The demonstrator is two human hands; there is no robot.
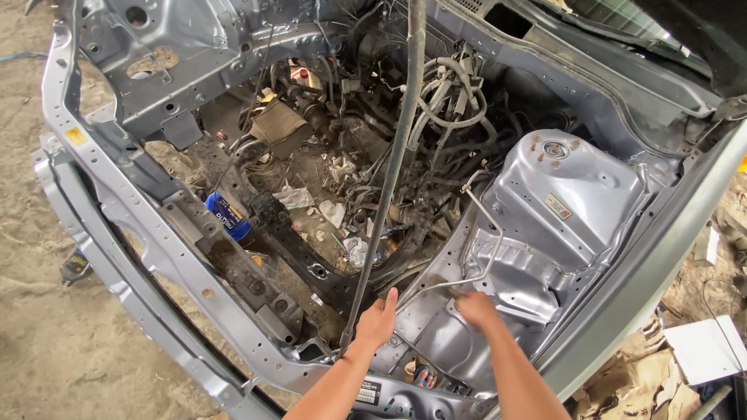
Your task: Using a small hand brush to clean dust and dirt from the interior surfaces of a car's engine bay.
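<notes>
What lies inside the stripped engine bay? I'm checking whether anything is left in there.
Inside the engine bay: loose hoses and wiring, a blue can, paper scraps and dirt. A long prop rod stands by the left hand. The ground beneath the tangle is hidden.
</notes>
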